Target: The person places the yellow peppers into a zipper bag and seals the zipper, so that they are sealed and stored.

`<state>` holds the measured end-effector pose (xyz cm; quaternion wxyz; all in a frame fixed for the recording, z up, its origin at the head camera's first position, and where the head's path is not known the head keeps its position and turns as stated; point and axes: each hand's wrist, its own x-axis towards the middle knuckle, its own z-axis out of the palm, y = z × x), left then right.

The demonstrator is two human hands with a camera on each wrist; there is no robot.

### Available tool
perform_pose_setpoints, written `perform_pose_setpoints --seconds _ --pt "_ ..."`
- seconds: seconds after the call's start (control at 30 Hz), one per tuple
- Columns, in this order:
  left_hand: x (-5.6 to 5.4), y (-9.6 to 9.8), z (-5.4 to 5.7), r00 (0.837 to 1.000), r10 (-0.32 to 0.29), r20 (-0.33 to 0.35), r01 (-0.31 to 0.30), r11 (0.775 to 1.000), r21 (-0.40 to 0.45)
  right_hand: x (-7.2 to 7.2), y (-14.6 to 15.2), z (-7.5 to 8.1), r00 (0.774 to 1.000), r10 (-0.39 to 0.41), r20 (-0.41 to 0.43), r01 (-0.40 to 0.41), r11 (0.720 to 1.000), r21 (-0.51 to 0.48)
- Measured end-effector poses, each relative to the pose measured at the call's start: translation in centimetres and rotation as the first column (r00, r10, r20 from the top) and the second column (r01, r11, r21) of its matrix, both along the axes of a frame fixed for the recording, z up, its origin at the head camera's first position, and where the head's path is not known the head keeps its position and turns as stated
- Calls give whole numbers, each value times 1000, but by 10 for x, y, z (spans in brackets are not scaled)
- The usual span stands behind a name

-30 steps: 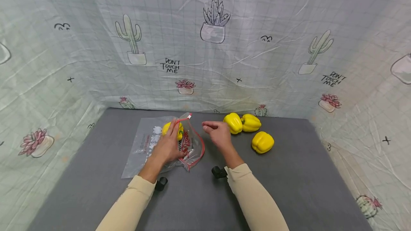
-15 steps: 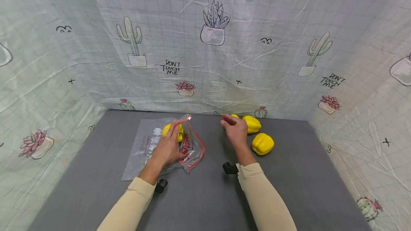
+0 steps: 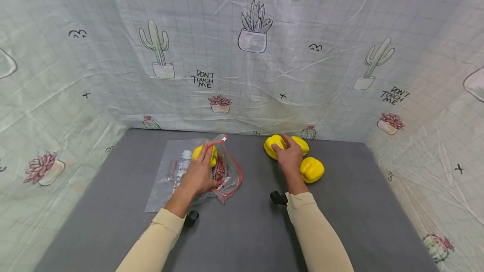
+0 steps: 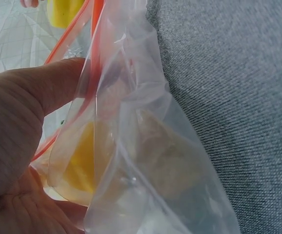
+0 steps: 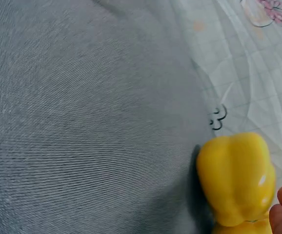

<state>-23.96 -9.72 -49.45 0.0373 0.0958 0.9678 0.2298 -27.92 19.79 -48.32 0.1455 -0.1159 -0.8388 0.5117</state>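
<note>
A clear zip bag [image 3: 227, 179] with a red zip edge lies on the table, its mouth spread toward the right. One yellow bell pepper [image 3: 198, 153] is inside it. My left hand [image 3: 196, 175] rests at the bag's mouth, fingers extended over the pepper and thumb against the red zip edge [image 4: 96, 44]. Over the back group of peppers, my right hand [image 3: 291, 158] has its thumb by the left bell pepper [image 3: 271, 145]; whether it touches is unclear. Another bell pepper [image 3: 302, 145] is partly hidden behind this hand. A front bell pepper [image 3: 313, 170] lies beside the wrist.
The grey table [image 3: 242, 230] ends at a hanging cloth [image 3: 242, 112] printed with potted plants, close behind the peppers. More cloth hangs at both sides. Black wrist-camera mounts [image 3: 279, 197] sit beside both wrists.
My right hand has moved right, from beside the bag to above the back peppers, and its thumb and fingers have spread. The left hand and bag have stayed in place.
</note>
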Motion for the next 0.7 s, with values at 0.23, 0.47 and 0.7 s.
perform_pose_setpoints --seconds 0.23,0.47,0.7 --pt "-3 -1 1 1000 -6 -13 7 1000 20 -4 1 -9 999 -18 34 17 999 40" --pt "0 -3 -1 1000 3 -31 -3 1000 23 -5 -3 -18 998 -28 57 23 997 80" --pt "0 -2 0 1000 2 -13 -1 1000 23 -4 -7 -21 996 -61 70 50 989 141"
